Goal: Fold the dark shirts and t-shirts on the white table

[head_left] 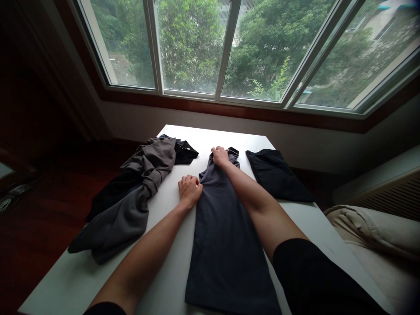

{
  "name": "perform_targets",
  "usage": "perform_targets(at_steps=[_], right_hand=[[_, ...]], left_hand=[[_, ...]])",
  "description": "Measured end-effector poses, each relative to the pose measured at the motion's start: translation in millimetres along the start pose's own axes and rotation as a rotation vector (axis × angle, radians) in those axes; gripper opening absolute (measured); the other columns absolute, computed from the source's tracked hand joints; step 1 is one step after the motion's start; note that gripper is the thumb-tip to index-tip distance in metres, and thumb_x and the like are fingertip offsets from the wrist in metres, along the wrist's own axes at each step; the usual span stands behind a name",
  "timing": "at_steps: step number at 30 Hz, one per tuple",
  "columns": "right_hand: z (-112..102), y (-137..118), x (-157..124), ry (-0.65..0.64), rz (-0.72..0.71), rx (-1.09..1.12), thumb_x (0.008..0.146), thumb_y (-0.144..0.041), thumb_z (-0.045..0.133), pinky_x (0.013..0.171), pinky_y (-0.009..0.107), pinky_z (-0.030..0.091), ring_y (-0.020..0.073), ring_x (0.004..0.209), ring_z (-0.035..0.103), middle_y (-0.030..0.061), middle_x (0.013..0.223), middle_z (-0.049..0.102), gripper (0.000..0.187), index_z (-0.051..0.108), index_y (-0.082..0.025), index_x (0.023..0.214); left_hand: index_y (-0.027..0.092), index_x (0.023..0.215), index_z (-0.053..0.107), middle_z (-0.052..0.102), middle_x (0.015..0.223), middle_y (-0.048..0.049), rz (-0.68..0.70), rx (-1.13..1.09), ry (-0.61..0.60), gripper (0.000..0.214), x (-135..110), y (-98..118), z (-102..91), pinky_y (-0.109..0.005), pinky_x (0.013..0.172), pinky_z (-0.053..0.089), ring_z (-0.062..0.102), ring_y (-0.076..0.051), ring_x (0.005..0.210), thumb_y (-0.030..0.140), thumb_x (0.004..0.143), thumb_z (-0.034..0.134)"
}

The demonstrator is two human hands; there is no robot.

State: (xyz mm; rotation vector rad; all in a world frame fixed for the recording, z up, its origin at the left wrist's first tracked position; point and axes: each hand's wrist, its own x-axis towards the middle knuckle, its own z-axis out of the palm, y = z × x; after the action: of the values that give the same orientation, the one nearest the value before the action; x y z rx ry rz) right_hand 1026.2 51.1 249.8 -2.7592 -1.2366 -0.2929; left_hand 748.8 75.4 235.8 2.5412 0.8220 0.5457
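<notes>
A dark grey-blue shirt (pixel 226 236) lies lengthwise down the middle of the white table (pixel 170 245), folded into a long narrow strip with its collar end away from me. My left hand (pixel 190 190) pinches the shirt's left edge near the upper part, fingers curled. Farther up, my right hand (pixel 219 155) is closed on the fabric just left of the collar, and its forearm crosses over the shirt's right side. Small creases gather between the two hands. My fingertips are partly hidden.
Left of the shirt lies a loose heap of grey and black clothes (pixel 131 192), hanging toward the table's left edge. A folded black garment (pixel 278 175) lies at the right edge. Windows (pixel 190 48) stand beyond the table, and beige bedding (pixel 370 232) is at the right.
</notes>
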Motion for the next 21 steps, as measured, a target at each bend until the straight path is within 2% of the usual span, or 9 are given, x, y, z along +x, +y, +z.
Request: perform_targets(at_steps=[3,7,9,12,17,19,21], right_hand=[[7,-2,-8,0.13,0.007,0.052,0.095,-0.014,0.044,0.112,0.045,0.037,0.033,0.132,0.047,0.0176,0.149,0.051,0.056,0.053,-0.02,0.15],[13,-2,-19,0.185,-0.155,0.064,0.1,-0.017,0.038,0.115,0.038,0.034,0.0286,0.134,0.047,0.0136,0.151,0.051,0.048,0.06,-0.02,0.143],[18,-3,-25,0.142,-0.179,0.057,0.103,-0.025,0.039,0.117,0.039,0.033,0.0287,0.137,0.046,0.0131,0.151,0.052,0.044,0.063,-0.02,0.14],[28,-1,-29,-0.001,-0.108,0.062,0.106,-0.041,0.039,0.117,0.042,0.034,0.029,0.144,0.042,0.0119,0.156,0.05,0.048,0.057,-0.023,0.147],[34,6,-20,-0.18,-0.024,0.085,0.107,-0.056,0.031,0.119,0.047,0.033,0.0306,0.152,0.032,0.0145,0.165,0.036,0.064,0.036,-0.023,0.162],[33,4,-17,-0.196,-0.01,0.082,0.107,-0.056,0.032,0.119,0.051,0.032,0.0325,0.154,0.029,0.0164,0.167,0.033,0.065,0.036,-0.021,0.162],[32,-2,-17,-0.151,-0.015,0.077,0.107,-0.052,0.033,0.121,0.052,0.03,0.0326,0.155,0.026,0.0165,0.168,0.029,0.063,0.039,-0.02,0.16]], left_hand=[[0.023,0.113,0.064,0.066,0.12,-0.0101,0.018,-0.003,0.016,0.022,0,-2,-0.7,-0.043,0.102,0.04,0.054,-0.03,0.116,0.025,0.091,0.06],[0.024,0.131,0.06,0.061,0.137,-0.0098,0.164,-0.039,-0.017,0.038,-2,1,2.1,-0.041,0.111,0.038,0.05,-0.027,0.129,0.023,0.093,0.057],[0.024,0.136,0.059,0.055,0.148,-0.0095,0.272,-0.052,-0.041,0.042,-4,3,5.9,-0.042,0.119,0.032,0.044,-0.027,0.139,0.024,0.095,0.057],[0.025,0.141,0.057,0.046,0.159,-0.0095,0.363,-0.042,-0.101,0.045,-6,2,13.5,-0.05,0.125,0.024,0.035,-0.03,0.149,0.031,0.097,0.057],[0.025,0.154,0.046,0.04,0.165,-0.0106,0.335,0.022,-0.192,0.058,-10,-2,20.8,-0.059,0.125,0.018,0.032,-0.034,0.153,0.042,0.1,0.053],[0.024,0.158,0.041,0.037,0.167,-0.0104,0.316,0.039,-0.207,0.062,-11,-3,20.6,-0.059,0.126,0.016,0.029,-0.034,0.154,0.045,0.1,0.051],[0.026,0.159,0.039,0.035,0.168,-0.0095,0.297,0.051,-0.221,0.064,-12,-3,20.2,-0.058,0.127,0.013,0.027,-0.034,0.155,0.047,0.1,0.05]])
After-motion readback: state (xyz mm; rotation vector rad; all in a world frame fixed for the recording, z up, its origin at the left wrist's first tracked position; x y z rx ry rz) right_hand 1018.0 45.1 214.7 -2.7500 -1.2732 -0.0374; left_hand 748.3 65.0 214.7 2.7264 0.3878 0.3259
